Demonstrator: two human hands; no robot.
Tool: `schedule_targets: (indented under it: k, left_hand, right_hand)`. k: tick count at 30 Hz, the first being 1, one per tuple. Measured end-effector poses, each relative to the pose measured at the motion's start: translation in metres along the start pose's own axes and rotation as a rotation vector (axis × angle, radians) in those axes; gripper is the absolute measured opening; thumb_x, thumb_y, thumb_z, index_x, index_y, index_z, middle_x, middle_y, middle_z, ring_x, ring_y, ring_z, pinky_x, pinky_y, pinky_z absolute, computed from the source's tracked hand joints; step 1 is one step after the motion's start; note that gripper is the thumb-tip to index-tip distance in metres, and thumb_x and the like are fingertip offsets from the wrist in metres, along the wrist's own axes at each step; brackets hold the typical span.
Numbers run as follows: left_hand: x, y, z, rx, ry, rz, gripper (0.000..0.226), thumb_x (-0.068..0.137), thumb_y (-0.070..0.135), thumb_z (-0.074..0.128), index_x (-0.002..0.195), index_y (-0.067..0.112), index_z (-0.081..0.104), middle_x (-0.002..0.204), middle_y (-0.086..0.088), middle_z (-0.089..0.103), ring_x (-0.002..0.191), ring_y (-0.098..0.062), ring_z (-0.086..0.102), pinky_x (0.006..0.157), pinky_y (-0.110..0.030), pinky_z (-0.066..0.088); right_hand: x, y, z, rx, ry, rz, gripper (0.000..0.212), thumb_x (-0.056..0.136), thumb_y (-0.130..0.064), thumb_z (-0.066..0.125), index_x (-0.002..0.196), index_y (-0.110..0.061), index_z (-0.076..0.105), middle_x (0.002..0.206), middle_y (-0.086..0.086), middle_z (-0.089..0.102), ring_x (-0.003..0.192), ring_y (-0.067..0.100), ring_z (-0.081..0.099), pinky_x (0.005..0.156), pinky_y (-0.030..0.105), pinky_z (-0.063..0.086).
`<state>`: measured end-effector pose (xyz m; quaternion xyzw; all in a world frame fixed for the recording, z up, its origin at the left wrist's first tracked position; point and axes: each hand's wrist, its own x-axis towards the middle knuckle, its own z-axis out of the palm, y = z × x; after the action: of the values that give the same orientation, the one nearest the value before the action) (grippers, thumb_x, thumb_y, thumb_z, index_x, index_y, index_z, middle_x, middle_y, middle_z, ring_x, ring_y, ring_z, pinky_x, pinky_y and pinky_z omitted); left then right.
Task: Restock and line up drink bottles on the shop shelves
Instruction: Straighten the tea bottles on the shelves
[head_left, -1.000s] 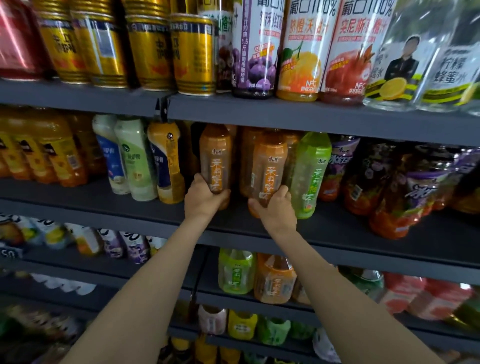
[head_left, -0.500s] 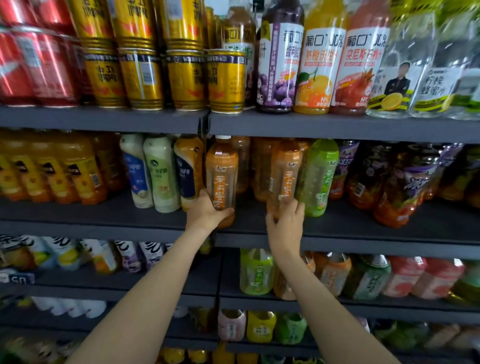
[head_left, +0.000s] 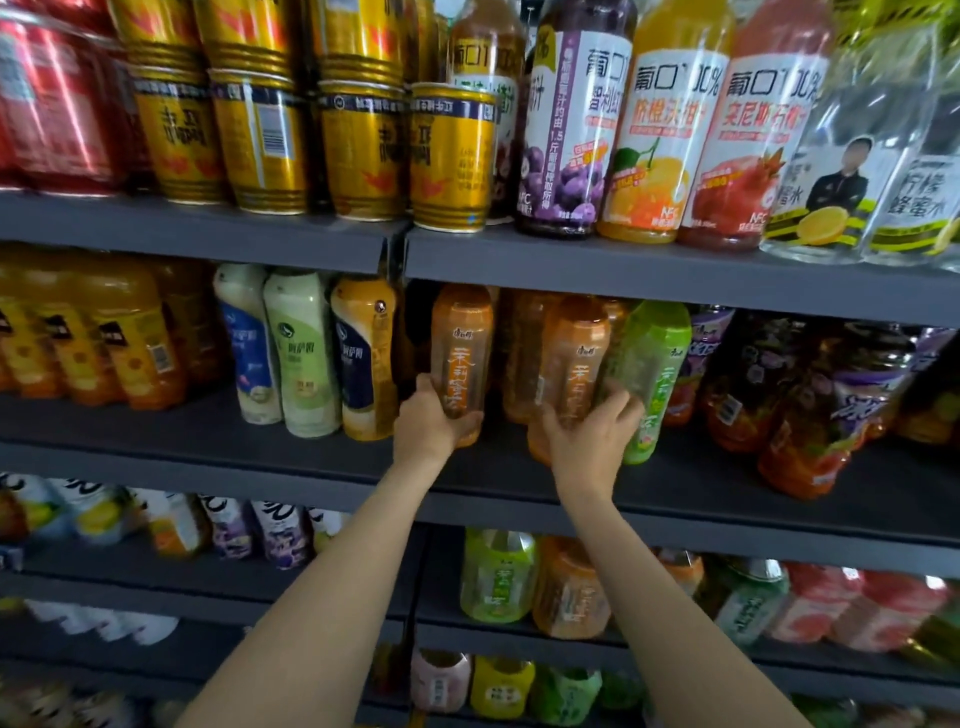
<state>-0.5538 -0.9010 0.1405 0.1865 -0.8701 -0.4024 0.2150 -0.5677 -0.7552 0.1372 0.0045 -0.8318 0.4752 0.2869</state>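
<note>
On the middle shelf (head_left: 519, 499) stand two orange tea bottles and a green one. My left hand (head_left: 428, 423) grips the base of the left orange bottle (head_left: 462, 348), which stands upright near the shelf's front. My right hand (head_left: 592, 434) rests with spread fingers against the lower part of the second orange bottle (head_left: 574, 353), its fingertips reaching the green bottle (head_left: 654, 364) beside it. More orange bottles stand behind these, partly hidden.
Left of my hands stand white, green and orange-blue bottles (head_left: 301, 353). Dark purple-labelled bottles (head_left: 810, 395) lean at the right. Gold cans (head_left: 363, 145) and tall juice bottles (head_left: 660, 140) fill the shelf above. Lower shelves hold more bottles (head_left: 498, 577).
The view has tilted up and moved closer to the shelf. My right hand has shifted right, its fingers now spread toward the green bottle. My left hand keeps its hold.
</note>
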Motion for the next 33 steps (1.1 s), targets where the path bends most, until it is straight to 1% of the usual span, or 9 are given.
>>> schedule_targets:
  k: [4,11,16,20,23,25,29,30,33]
  left_hand:
    - [0.010,0.003,0.016,-0.110,-0.012,-0.073,0.058,0.078,0.026,0.073,0.122,0.007,0.040,0.121,-0.014,0.057,0.112,-0.032,0.055,0.090,-0.036,0.043]
    - [0.000,-0.012,0.031,0.084,0.082,-0.074,0.067,0.079,0.026,0.072,0.131,0.000,0.039,0.134,-0.022,0.034,0.123,-0.040,0.033,0.099,-0.041,0.033]
    - [-0.003,-0.012,0.031,0.021,0.078,-0.019,0.067,0.081,0.024,0.070,0.133,-0.003,0.037,0.128,-0.022,0.041,0.118,-0.038,0.044,0.094,-0.040,0.038]
    - [-0.035,-0.012,0.024,-0.173,0.300,0.133,0.062,0.081,0.030,0.069,0.130,0.004,0.043,0.125,-0.016,0.044,0.120,-0.030,0.040,0.096,-0.031,0.033]
    - [-0.046,0.000,0.013,-0.354,0.113,0.252,0.071,0.075,0.050,0.068,0.131,0.014,0.042,0.125,0.000,0.046,0.121,-0.015,0.043,0.099,-0.028,0.039]
    - [-0.042,0.007,0.010,-0.303,-0.002,0.290,0.078,0.071,0.049,0.073,0.133,0.016,0.039,0.126,0.001,0.049,0.120,-0.013,0.045,0.098,-0.028,0.041]
    - [-0.029,-0.004,-0.011,-0.232,0.112,0.297,0.061,0.071,0.037,0.076,0.119,0.012,0.049,0.112,-0.004,0.060,0.105,-0.016,0.057,0.081,-0.021,0.043]
    - [-0.027,-0.010,-0.017,-0.217,0.119,0.299,0.060,0.070,0.038,0.077,0.117,0.012,0.050,0.110,-0.003,0.060,0.103,-0.015,0.057,0.080,-0.021,0.043]
    - [-0.020,-0.023,-0.028,-0.193,0.127,0.288,0.063,0.069,0.042,0.076,0.117,0.013,0.047,0.112,-0.004,0.057,0.104,-0.015,0.055,0.085,-0.028,0.047]
  right_hand:
    - [0.014,0.013,-0.001,0.029,-0.299,0.093,0.060,0.078,-0.021,0.073,0.124,-0.003,0.039,0.126,0.014,0.051,0.116,0.030,0.051,0.093,0.037,0.044]
    - [0.013,0.022,-0.001,0.033,-0.282,0.018,0.060,0.079,-0.023,0.073,0.124,-0.002,0.040,0.124,0.013,0.051,0.113,0.029,0.052,0.089,0.035,0.045]
    - [0.013,0.019,-0.007,0.009,-0.287,0.011,0.057,0.078,-0.025,0.074,0.119,-0.003,0.042,0.121,0.013,0.053,0.111,0.028,0.053,0.085,0.030,0.044]
    - [0.000,0.015,-0.009,-0.024,-0.302,-0.069,0.059,0.073,-0.034,0.076,0.113,-0.005,0.043,0.114,0.010,0.057,0.104,0.026,0.057,0.080,0.030,0.046]
    - [-0.015,0.004,0.002,0.023,-0.322,-0.131,0.051,0.078,-0.032,0.072,0.112,-0.005,0.046,0.109,0.010,0.060,0.098,0.026,0.060,0.075,0.034,0.050]
    - [-0.024,-0.004,0.010,0.088,-0.402,-0.180,0.041,0.083,-0.023,0.067,0.115,-0.004,0.049,0.109,0.011,0.060,0.099,0.028,0.060,0.076,0.035,0.051]
    - [-0.014,-0.008,0.014,0.177,-0.709,-0.278,0.053,0.078,-0.017,0.072,0.126,-0.009,0.049,0.123,0.007,0.056,0.115,0.019,0.052,0.087,0.017,0.041]
    - [-0.008,-0.005,0.012,0.159,-0.696,-0.312,0.058,0.078,-0.021,0.073,0.129,-0.010,0.048,0.129,0.007,0.050,0.120,0.017,0.048,0.094,0.019,0.040]
    - [0.013,0.000,0.008,0.153,-0.401,-0.188,0.063,0.082,-0.019,0.069,0.136,-0.008,0.040,0.138,0.007,0.039,0.124,0.018,0.043,0.103,0.029,0.040]
